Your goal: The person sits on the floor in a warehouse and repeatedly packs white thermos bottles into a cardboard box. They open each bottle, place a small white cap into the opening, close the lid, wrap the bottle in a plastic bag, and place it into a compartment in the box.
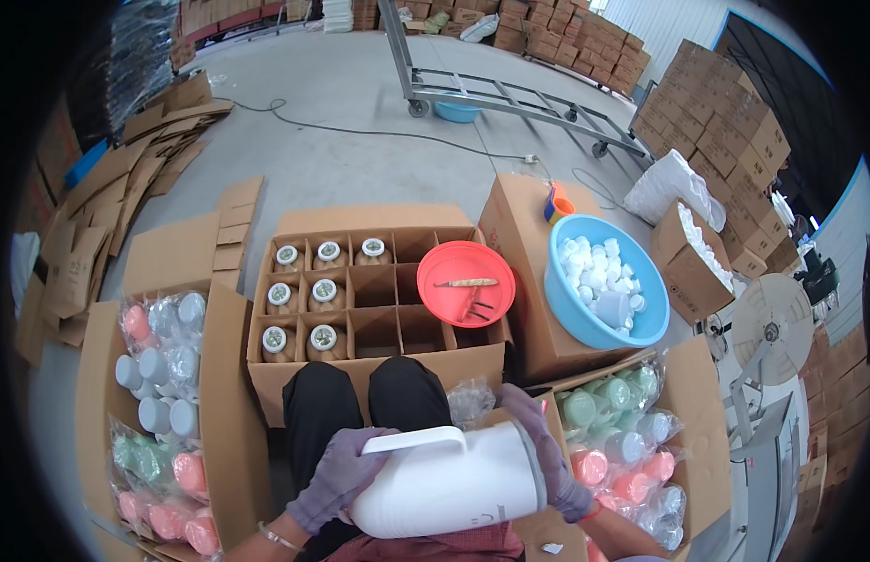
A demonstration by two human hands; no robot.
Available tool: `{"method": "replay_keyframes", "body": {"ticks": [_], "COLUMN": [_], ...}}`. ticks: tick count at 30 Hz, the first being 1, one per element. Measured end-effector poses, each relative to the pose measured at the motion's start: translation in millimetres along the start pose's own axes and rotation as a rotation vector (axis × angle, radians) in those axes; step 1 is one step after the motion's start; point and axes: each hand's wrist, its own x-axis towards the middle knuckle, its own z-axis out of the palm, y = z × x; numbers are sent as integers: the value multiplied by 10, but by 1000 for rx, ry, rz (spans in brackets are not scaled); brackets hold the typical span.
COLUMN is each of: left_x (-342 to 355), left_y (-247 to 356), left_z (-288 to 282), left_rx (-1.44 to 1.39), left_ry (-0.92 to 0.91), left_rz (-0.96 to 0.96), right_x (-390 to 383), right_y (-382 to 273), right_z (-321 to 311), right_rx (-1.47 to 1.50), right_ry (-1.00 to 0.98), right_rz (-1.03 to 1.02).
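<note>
"So, where's the white jug (435, 487) now?"

"On its side above the lap, base to the right. The gloved left hand (351, 473) grips its left end, by the handle, and the gloved right hand (557, 464) holds the base end."

"How far along does it look?"

"Partway, I'd judge. In the divided box (269, 386) just beyond the knees, seven bottles (324, 291) with white-rimmed tops stand upright: three in the far row, two in the middle, two in the near. Several slots to their right have none."

"And the rest of the slots?"

"Hard to say; the red basin (440, 267) sits over that right side and hides some of them. A knife (472, 282) lies in it, so basin and blade are both in the way there."

"What else is around?"

"Right of the basin, a blue tub (575, 323) of white caps (599, 272) tilts on a tall box (524, 272). Bagged cups in pink, green and pale blue fill one carton (234, 412) at the left and another (702, 421) at the near right. Far off, a metal cart (519, 98) stands beyond a cable (388, 131) on the floor."
</note>
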Motion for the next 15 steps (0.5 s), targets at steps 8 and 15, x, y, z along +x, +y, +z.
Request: {"method": "replay_keyframes", "body": {"ticks": [8, 15], "left_x": [-6, -31], "left_y": [217, 437], "left_z": [78, 92], "left_rx": [179, 740], "left_ry": [100, 172], "left_rz": [418, 834], "right_x": [136, 118], "right_y": [-49, 149], "right_z": [-58, 103], "right_rx": [431, 599], "right_ry": [129, -58], "right_rz": [367, 353]}}
